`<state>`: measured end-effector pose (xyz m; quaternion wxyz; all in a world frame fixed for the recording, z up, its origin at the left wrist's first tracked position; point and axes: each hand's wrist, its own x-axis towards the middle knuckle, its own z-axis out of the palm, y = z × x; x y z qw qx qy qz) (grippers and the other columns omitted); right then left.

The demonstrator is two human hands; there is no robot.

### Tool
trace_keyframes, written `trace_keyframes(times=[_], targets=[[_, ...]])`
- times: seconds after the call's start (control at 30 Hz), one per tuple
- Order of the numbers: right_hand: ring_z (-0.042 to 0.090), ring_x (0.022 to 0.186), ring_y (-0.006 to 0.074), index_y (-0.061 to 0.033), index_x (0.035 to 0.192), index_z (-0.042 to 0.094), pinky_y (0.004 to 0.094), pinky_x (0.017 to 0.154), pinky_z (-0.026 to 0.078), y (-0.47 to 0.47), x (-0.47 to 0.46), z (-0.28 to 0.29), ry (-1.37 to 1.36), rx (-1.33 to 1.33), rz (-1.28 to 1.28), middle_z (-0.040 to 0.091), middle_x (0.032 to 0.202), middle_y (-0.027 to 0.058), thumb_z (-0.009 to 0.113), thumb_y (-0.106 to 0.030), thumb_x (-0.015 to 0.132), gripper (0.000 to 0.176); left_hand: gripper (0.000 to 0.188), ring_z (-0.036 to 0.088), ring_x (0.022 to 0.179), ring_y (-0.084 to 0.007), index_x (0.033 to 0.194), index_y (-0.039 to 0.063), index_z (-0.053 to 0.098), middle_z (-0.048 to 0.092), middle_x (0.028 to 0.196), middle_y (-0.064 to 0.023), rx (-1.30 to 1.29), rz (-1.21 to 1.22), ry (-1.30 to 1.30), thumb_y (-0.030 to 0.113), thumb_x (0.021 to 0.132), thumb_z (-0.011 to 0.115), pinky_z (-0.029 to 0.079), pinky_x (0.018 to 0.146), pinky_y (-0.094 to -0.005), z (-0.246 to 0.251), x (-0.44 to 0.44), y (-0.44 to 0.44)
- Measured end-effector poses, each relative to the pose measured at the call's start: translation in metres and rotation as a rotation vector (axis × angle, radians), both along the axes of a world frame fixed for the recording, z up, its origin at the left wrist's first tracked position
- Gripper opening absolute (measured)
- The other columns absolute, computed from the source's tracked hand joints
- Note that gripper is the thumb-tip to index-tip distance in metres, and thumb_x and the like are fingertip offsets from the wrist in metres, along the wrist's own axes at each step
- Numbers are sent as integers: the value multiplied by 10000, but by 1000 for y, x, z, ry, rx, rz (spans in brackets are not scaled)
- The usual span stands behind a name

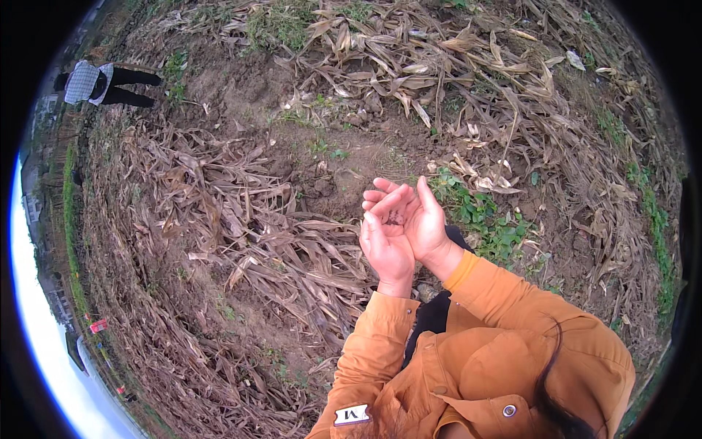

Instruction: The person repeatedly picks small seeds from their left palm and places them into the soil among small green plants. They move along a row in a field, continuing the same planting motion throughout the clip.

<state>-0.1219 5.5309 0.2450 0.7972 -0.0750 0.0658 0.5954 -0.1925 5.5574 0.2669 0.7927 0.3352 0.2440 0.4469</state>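
My left hand (388, 255) and my right hand (430, 228) are cupped together, palms up, with their edges touching. In the hollow between them lie small dark grains (396, 218), too small to tell whether they are seeds or crumbs of soil. Both thumbs stand at the outer sides, and the fingers curl upward around the grains. Beneath the hands is bare brown soil (345, 184). Dry maize stalks and leaves (307, 241) lie to the left of them. Low green leafy plants (488, 219) grow beside my right wrist.
More dry maize husks (406, 60) cover the ground at the top. A person in a checked shirt (82, 82) stands at the far upper left, turned sideways in this view. Red objects, one a box-like thing (98, 326), show near the left rim.
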Motion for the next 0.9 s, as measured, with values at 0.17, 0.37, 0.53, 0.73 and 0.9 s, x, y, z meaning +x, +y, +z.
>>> trace_keyframes(times=[0.17, 0.37, 0.53, 0.73, 0.9], targets=[[686, 1267, 366, 16, 1481, 586, 516, 1138, 540, -9, -10, 49, -89, 39, 49, 706, 1368, 234, 274, -650, 1139, 811, 676, 665, 1314, -373, 1310, -128, 643, 677, 1395, -279, 177, -30, 25, 447, 1208, 302, 494, 1195, -486, 49, -22, -11], [704, 1196, 369, 22, 1456, 620, 510, 1107, 544, -23, -23, 81, -18, 109, 71, 741, 1308, 216, 315, -600, 1149, 758, 697, 659, 1324, -359, 1316, -130, 641, 672, 1408, -281, 329, -82, 60, 468, 1206, 300, 484, 1193, -466, 81, -42, -26], [690, 1214, 371, 15, 1468, 604, 507, 1114, 531, -24, -37, 86, 29, 210, 161, 725, 1346, 215, 291, -623, 1141, 782, 609, 671, 1309, -345, 1275, -106, 698, 729, 1341, -223, 741, -57, 340, 389, 1193, 355, 464, 1196, -464, 103, -57, -34], [668, 1267, 363, -34, 1542, 542, 511, 1147, 522, -40, -57, 79, -36, 209, 242, 697, 1400, 203, 312, -653, 1135, 776, 348, 685, 1302, -355, 1228, -50, 750, 756, 1302, -185, 1074, 20, 501, 186, 1097, 530, 468, 1199, -487, 126, -71, -53], [645, 1341, 343, -52, 1608, 466, 489, 1203, 470, -56, -73, 74, 68, 458, 280, 677, 1448, 186, 299, -593, 1169, 716, 262, 693, 1281, -369, 1220, -15, 765, 750, 1310, -178, 1198, 35, 534, 96, 1033, 620, 486, 1180, -493, 130, -82, -62]])
